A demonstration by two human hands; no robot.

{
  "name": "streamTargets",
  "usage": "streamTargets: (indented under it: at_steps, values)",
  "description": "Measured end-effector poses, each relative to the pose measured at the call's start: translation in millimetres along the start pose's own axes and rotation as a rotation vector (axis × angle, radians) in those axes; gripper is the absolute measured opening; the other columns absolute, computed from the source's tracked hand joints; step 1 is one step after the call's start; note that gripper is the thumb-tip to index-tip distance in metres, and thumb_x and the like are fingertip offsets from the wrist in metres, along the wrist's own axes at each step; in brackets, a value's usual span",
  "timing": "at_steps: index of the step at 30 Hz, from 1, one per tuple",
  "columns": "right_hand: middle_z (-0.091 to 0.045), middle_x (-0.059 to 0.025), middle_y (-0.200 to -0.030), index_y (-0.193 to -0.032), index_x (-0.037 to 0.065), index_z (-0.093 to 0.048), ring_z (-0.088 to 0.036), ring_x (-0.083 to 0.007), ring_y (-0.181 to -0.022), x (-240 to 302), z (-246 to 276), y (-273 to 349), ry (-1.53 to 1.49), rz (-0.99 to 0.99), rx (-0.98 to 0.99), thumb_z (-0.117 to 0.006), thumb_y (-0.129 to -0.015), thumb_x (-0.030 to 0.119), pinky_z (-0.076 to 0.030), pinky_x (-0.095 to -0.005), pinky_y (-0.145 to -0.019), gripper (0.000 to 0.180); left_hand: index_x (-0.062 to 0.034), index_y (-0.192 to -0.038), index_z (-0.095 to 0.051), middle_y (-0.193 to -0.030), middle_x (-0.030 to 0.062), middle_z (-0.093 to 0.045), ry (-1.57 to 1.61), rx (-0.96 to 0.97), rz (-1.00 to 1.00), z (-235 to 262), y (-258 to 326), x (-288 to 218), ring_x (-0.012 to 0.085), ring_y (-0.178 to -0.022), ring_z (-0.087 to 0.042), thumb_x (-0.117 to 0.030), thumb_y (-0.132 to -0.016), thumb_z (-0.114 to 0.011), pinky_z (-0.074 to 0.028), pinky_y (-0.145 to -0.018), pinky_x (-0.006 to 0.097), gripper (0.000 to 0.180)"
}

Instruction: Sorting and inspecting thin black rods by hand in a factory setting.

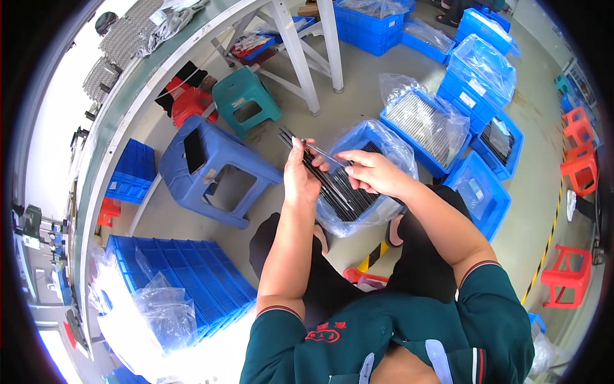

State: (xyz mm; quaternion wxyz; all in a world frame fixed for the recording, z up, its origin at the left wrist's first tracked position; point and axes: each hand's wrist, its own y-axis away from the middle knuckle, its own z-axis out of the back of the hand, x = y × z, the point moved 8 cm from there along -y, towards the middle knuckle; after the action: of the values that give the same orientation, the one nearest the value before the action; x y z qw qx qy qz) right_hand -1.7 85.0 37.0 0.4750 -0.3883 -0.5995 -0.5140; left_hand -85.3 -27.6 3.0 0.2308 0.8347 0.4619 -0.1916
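Person seated on floor. L hand (300,176) fingers wrapped shut around bundle of thin dark rods (323,176), held tilted above the lined blue bin (368,137) btwn the knees. R hand (374,171) pinches one slim silvery rod (323,153) w/ thumb + forefinger, other fingers curled. To do it well, imo: keep bundle fanned, pull one rod at a time, stay over bin so drops land inside. Beyond: blue stool (217,169) at left, more blue bins (425,125) of rods further out.
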Motion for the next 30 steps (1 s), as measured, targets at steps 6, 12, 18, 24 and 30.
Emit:
streamTargets:
  at_steps: [6,12,18,24,30]
  values:
    - [-0.054,-0.0043,-0.067,-0.131,0.006,-0.040,-0.044,-0.0061,-0.049,-2,-5,-5,-0.026,0.008,-0.036,-0.047,-0.091,0.010,-0.035,-0.0197,-0.042,0.042,-0.0062,-0.089,-0.054,-0.075,0.0014,-0.046,-0.023,-0.015,-0.032,-3,4,7,0.0112,-0.059,-0.040,-0.038,-0.089,-0.054,-0.037,-0.052,0.027,0.032]
    - [-0.054,-0.0072,-0.065,-0.133,0.002,-0.034,-0.043,-0.0078,-0.042,0,-2,-13,-0.236,0.056,-0.144,-0.048,-0.090,0.008,-0.035,-0.0218,-0.036,0.046,-0.0041,-0.086,-0.053,-0.061,0.0019,-0.044,-0.273,0.039,-0.034,-22,11,26,0.0146,-0.051,-0.044,-0.032,-0.093,-0.048,-0.041,-0.046,0.029,0.029]
    - [-0.060,-0.0086,-0.070,-0.129,0.000,-0.037,-0.056,-0.0121,-0.052,9,2,-19,-0.106,-0.005,-0.111,-0.048,-0.092,0.022,-0.042,-0.0228,-0.042,0.045,-0.0054,-0.079,-0.052,-0.056,0.0025,-0.044,-0.282,0.117,-0.002,-22,14,41,0.0161,-0.045,-0.044,-0.030,-0.094,-0.046,-0.041,-0.042,0.031,0.029]
    - [-0.054,0.0019,-0.063,-0.086,0.004,-0.062,-0.046,-0.0055,-0.051,-2,44,-40,-0.040,0.029,-0.185,-0.057,-0.087,0.034,-0.031,-0.0187,-0.042,0.030,-0.0072,-0.079,-0.054,-0.067,0.0005,-0.050,-0.341,-0.058,0.125,-17,15,56,0.0111,-0.053,-0.043,-0.033,-0.089,-0.056,-0.039,-0.047,0.027,0.028]
    - [-0.038,0.0036,-0.047,-0.072,0.008,-0.056,-0.029,-0.0065,-0.036,-10,97,-44,-0.317,0.012,-0.584,-0.057,-0.086,0.034,-0.020,-0.0235,-0.034,0.030,-0.0041,-0.082,-0.053,-0.068,0.0010,-0.047,-0.521,0.224,0.392,-30,35,79,0.0105,-0.054,-0.042,-0.037,-0.088,-0.056,-0.037,-0.047,0.026,0.034]
